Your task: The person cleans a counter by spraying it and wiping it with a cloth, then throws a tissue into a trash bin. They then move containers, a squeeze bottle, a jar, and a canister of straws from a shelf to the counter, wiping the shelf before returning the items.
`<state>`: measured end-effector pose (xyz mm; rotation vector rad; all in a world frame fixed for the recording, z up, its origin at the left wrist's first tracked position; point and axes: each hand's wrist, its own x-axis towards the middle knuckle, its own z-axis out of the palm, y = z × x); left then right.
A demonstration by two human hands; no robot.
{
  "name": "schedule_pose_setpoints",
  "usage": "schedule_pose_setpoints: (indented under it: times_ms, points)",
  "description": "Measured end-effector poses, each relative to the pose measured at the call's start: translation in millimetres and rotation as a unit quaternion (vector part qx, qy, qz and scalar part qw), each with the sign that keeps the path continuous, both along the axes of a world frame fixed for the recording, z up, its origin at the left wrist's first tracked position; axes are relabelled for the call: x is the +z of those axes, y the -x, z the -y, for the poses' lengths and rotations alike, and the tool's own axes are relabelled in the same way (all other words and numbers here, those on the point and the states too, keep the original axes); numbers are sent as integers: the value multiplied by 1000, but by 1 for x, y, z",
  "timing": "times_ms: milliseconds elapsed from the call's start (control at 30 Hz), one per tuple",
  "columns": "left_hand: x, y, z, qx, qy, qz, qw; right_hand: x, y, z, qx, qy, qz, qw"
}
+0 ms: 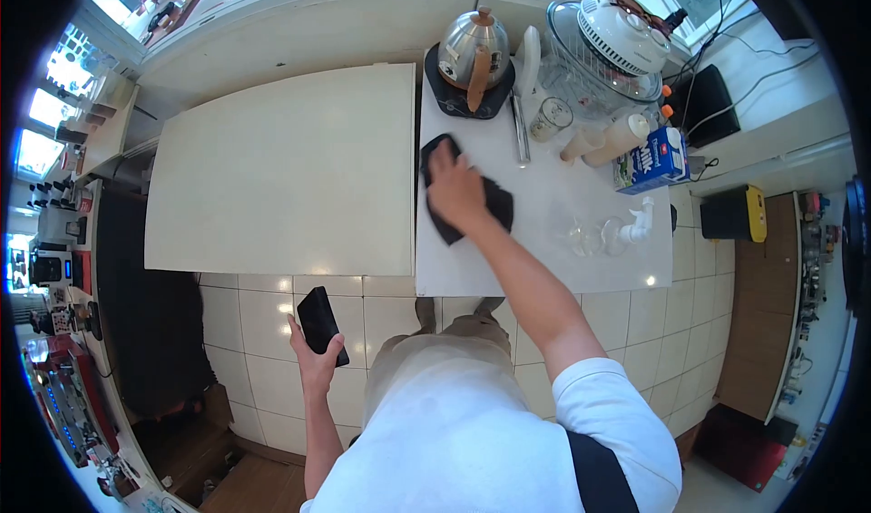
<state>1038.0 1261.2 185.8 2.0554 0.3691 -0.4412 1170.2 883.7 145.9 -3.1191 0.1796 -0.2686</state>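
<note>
One cloth (pixel 498 206) at twelve o'clock under right hand (pixel 456 191); cannot tell if gripped. Clamped on phone (pixel 317 319) at ten with left hand (pixel 318 362). Could knock glass (pixel 551 118) at one by sweeping wide.

What we cannot fully see around the desk (pixel 562 263)
Our view of the right hand (pixel 456 189) is blurred at the fingers, and it covers part of the black cloth (pixel 498 206), so we cannot tell how the fingers bend there. Behind the dark phone (pixel 319 322), some fingers of the left hand (pixel 318 361) are hidden. We lose the lower legs (pixel 425 312) under the desk, and the bottom edge of our view cuts off the white shirt (pixel 481 440). A white appliance (pixel 619 37) hides part of the glass bowl (pixel 564 41) beneath it. Small print on the milk carton (pixel 655 162) is too tiny for us to read.
</note>
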Motion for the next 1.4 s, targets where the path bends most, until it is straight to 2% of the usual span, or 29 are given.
schedule_pose_setpoints:
  times_ms: [67,167,200,267,333,400,433,500,567,633,733,833,933,1000,1067,1167,1267,1400]
  points:
    - [4,-3,3,4,8,1,1000,-4,33,-34,122,-29,16,992]
    - [3,-2,-3,4,-4,27,1000,2,92,-48,233,-94,21,968]
    - [-1,0,-9,0,-14,44,999,7,106,-43,240,-112,18,964]
    - [-9,4,-20,-10,-35,76,996,7,116,-16,141,-106,-18,984]
    - [4,6,-17,16,-25,56,998,4,103,16,26,-68,-13,997]
    - [6,5,-15,18,-20,52,998,4,77,22,-37,-56,40,997]
    - [3,3,-15,12,-21,57,998,8,65,13,-66,-66,27,995]
    - [2,-2,-14,-5,-20,67,998,2,58,-13,-37,-62,39,997]
    - [2,-11,-5,-27,-13,77,997,4,74,-49,38,-72,20,996]
    - [9,-22,11,-57,-4,87,995,3,108,-69,102,-78,75,989]
    - [11,-38,35,-103,7,119,988,3,162,-62,115,-99,55,987]
    - [14,-53,68,-176,-8,160,971,4,198,-26,15,-52,22,998]
    - [24,-66,111,-248,-32,204,947,11,192,5,-123,-72,17,990]
    - [28,-71,144,-284,-12,216,934,5,159,2,-94,-89,17,991]
    - [19,-78,174,-310,-13,249,918,-3,131,0,-47,-49,26,997]
    - [19,-87,216,-330,-44,278,901,-2,125,14,-158,-61,22,985]
    - [25,-93,258,-329,-143,247,900,6,170,31,-216,-93,6,972]
    - [4,-105,307,-306,-241,248,887,20,259,43,-174,-77,-44,981]
